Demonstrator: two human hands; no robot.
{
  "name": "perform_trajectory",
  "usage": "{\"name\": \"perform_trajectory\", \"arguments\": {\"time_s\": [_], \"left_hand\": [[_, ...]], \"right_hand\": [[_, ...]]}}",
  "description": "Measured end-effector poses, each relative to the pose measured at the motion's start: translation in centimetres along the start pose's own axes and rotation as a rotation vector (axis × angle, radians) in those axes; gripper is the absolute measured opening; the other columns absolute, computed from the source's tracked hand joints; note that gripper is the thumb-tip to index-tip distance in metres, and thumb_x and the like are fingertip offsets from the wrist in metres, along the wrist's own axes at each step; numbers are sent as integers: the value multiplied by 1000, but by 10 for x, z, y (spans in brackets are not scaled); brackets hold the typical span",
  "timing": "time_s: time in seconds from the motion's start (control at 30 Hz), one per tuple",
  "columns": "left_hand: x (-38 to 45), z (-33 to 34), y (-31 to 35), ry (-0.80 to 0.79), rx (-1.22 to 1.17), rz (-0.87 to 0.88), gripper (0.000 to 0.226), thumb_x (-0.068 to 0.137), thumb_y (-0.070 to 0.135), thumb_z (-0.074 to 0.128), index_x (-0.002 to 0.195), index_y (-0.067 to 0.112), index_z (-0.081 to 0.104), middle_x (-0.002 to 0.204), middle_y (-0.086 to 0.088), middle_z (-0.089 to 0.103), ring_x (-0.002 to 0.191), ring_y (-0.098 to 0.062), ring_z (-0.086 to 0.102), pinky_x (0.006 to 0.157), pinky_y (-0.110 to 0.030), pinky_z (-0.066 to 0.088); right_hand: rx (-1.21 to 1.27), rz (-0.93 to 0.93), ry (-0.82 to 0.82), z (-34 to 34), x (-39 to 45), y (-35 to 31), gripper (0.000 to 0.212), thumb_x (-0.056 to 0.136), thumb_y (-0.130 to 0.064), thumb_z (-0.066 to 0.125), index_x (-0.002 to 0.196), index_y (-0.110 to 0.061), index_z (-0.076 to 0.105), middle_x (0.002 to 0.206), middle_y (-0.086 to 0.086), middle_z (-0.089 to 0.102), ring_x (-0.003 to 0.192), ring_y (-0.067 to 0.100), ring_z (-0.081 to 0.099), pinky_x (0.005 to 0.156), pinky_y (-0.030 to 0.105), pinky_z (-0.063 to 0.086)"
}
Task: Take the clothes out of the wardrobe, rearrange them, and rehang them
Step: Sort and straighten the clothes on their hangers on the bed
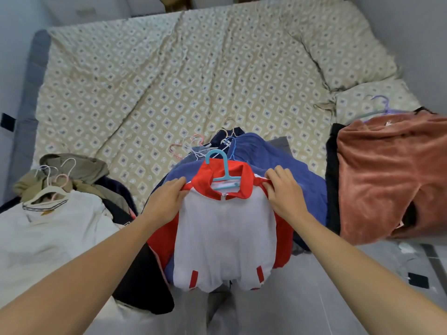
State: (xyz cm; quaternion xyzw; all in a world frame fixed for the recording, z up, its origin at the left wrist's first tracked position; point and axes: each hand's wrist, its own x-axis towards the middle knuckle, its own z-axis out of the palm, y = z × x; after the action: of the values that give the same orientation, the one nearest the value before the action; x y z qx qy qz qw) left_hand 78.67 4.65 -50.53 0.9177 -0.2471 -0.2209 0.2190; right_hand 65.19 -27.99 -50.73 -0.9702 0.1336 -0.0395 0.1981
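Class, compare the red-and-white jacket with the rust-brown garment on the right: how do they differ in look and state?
The red-and-white jacket is two-coloured; the rust-brown garment is plain and plush. The jacket is gripped at its shoulders by the left hand and right hand; the rust-brown garment lies untouched. The jacket's hanger is teal; the other's looks purple. Both overhang the bed edge.

A patterned quilt [193,76] covers my bed [33,76], a pillow [350,44] at its right, grey floor [338,286] below.
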Motion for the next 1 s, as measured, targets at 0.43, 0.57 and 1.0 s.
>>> {"name": "perform_trajectory", "arguments": {"time_s": [0.43, 0.57, 1.0], "left_hand": [[-159, -94, 20, 133, -139, 147, 21, 106, 35, 51, 92, 20, 47, 81, 5, 60, 78, -16, 57, 70, -40, 44], [-207, -145, 19, 233, -166, 223, 22, 105, 42, 51, 90, 26, 46, 77, 6, 59, 76, -16, 57, 67, -39, 42], [-376, -397, 67, 736, -28, 469, 24, 101, 44, 56, 95, 22, 51, 88, 2, 59, 81, -22, 52, 66, -40, 39]], "right_hand": [[-35, -17, 90, -111, -97, -127, 11, 99, -18, 55, 94, -18, 46, 90, -1, 53, 87, 27, 53, 65, 46, 46], [-81, -20, 254, -158, -133, -189, 13, 98, -17, 62, 94, -14, 50, 91, 6, 58, 88, 34, 57, 63, 43, 43], [-101, -114, 707, -337, -201, -407, 16, 103, -23, 53, 92, -12, 48, 95, 15, 58, 90, 37, 53, 64, 38, 32]]}}
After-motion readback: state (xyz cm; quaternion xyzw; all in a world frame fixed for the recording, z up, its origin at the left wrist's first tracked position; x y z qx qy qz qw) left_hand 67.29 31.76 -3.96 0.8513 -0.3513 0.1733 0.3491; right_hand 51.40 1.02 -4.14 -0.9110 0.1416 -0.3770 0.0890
